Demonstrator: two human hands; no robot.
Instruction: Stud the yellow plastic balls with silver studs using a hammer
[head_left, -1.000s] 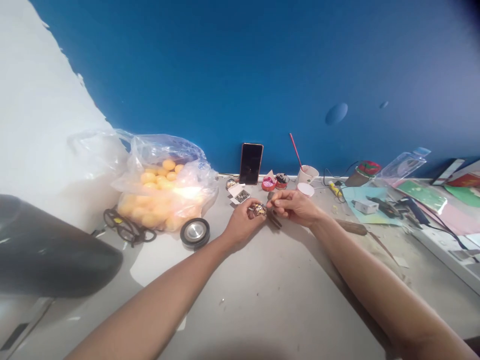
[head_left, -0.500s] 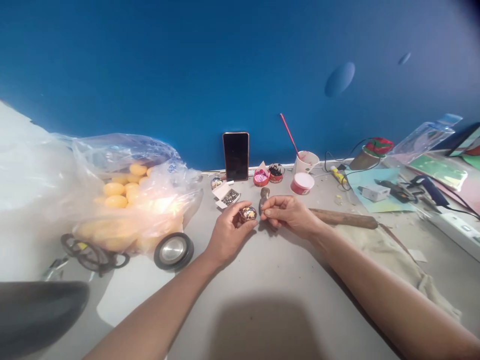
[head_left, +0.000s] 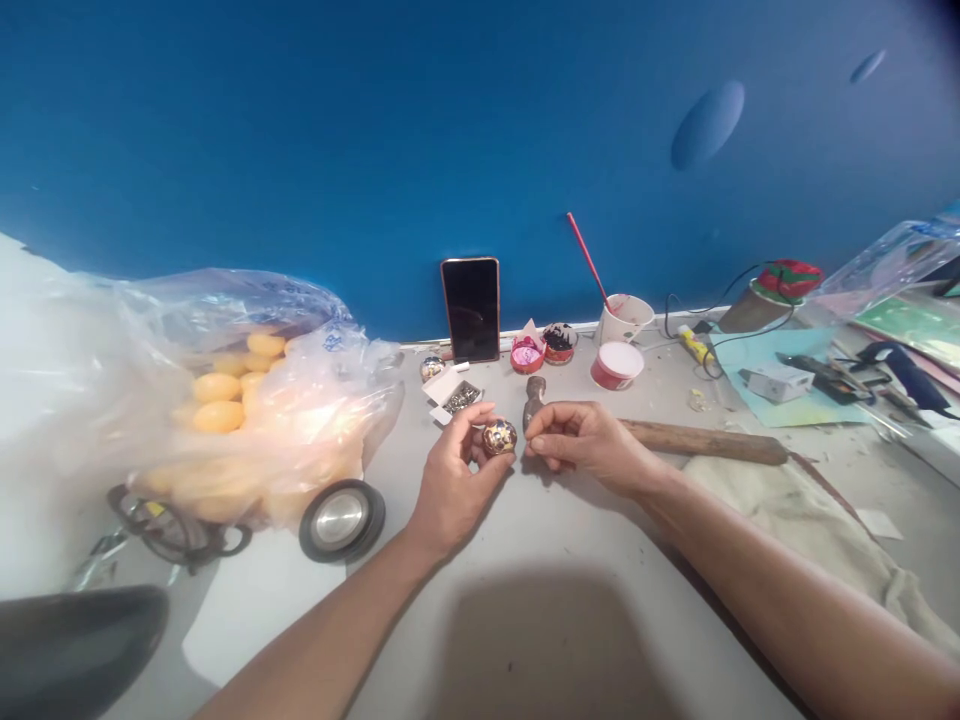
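My left hand pinches a small round ball covered in shiny gold and dark pieces, holding it just above the grey table. My right hand is right beside the ball, thumb and forefinger pressed together at its right side; what they hold is too small to make out. A hammer with a wooden handle lies on the table behind my right hand, its head pointing away from me.
A clear bag of yellow balls lies at left, with a tape roll and scissors in front. A phone leans on the blue wall. A small open box of pins, small pots, a white cup, cloth and tools are at right.
The camera has swung left and down, so things sit lower in view. My hands stay together on the ball, with the left hand turning it slightly.
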